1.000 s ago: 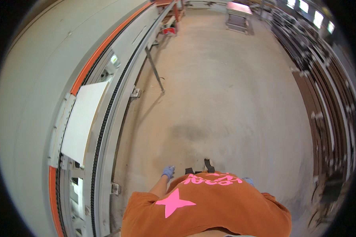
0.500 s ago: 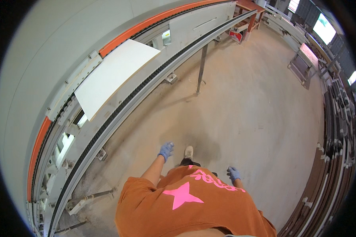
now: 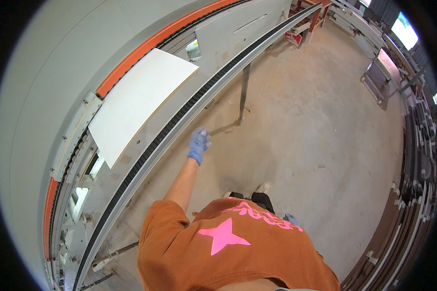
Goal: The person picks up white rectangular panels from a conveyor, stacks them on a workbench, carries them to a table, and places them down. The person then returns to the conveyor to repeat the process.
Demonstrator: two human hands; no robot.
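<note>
Left grip point(image 3: 198, 145) farther forward, pink lettering point(image 3: 257, 214)

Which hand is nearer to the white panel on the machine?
Left. The left hand is to the right of the white panel, apart from it; the right hand is farther off, partly hidden behind the brown shirt.

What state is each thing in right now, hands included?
Left hand: blue-gloved, held out near the machine's rail; fingers too blurred to judge.
Right hand: gloved, mostly hidden by the shirt.
White panel: lying on the machine, apart from the black ribbed strip.
Support leg: standing on the floor.
Brown lengths: lying side by side.
</note>
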